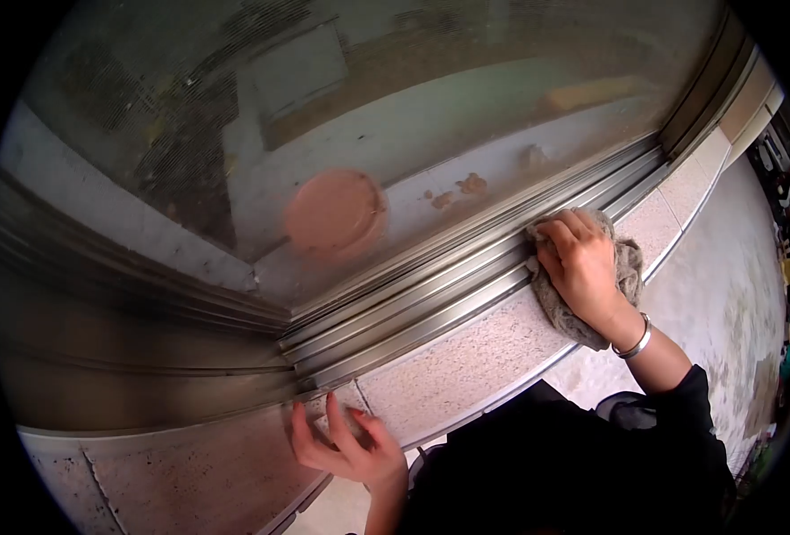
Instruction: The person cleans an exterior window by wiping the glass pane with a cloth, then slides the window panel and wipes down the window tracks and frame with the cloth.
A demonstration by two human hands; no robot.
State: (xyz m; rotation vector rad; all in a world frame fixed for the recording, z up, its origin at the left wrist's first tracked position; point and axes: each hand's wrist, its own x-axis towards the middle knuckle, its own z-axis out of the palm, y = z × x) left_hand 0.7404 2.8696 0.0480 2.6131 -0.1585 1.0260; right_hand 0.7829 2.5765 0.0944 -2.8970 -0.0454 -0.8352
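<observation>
My right hand point(582, 267) is closed around a crumpled grey-brown cloth point(560, 312), pressed onto the metal window track point(430, 303) near its right part. Part of the cloth hangs over the tiled sill point(466, 357). A silver bracelet point(636, 337) circles the right wrist. My left hand point(352, 450) rests on the sill by the track's left end, its fingers spread and holding nothing that I can see. The track has several parallel metal ridges.
Dusty window glass point(430, 107) rises behind the track, with a round reddish object point(334, 212) blurred beyond it. Window frames stand at the left and right point(707, 80). Below the sill lies a pale floor point(716, 259), with assorted items along the far right edge.
</observation>
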